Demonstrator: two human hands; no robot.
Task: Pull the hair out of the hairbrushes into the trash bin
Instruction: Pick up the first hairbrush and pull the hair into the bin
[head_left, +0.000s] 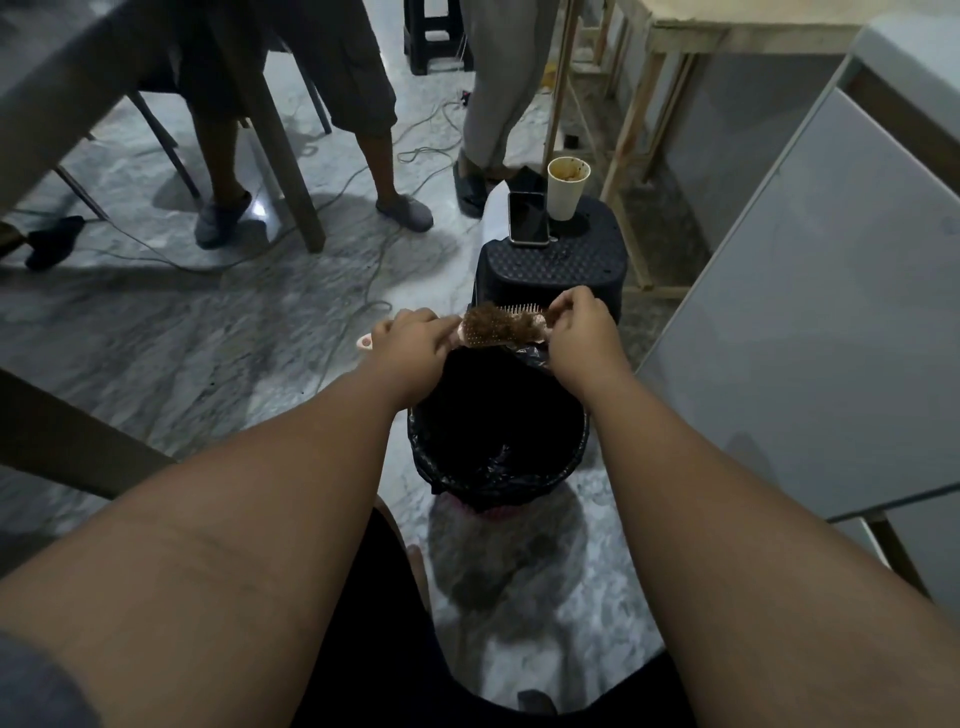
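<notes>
A pink, paddle-shaped brush (471, 333), its bristled face matted with frizzy brown hair (506, 327), is held level just above the round bin (519, 483), which is lined with crinkled, glossy black plastic. The handle is gripped by the left hand (415, 343). The far end is pinched by the curled right hand (582, 332).

Left hand (415, 348), right hand (582, 332) apparently grip hairbrush (475, 332).

Both bare arms stretched forward, wrists close together. Left grip (410, 340) curled round the hairbrush (478, 332) handle, right grip (582, 330) pinching its other end, knuckles up.
</notes>
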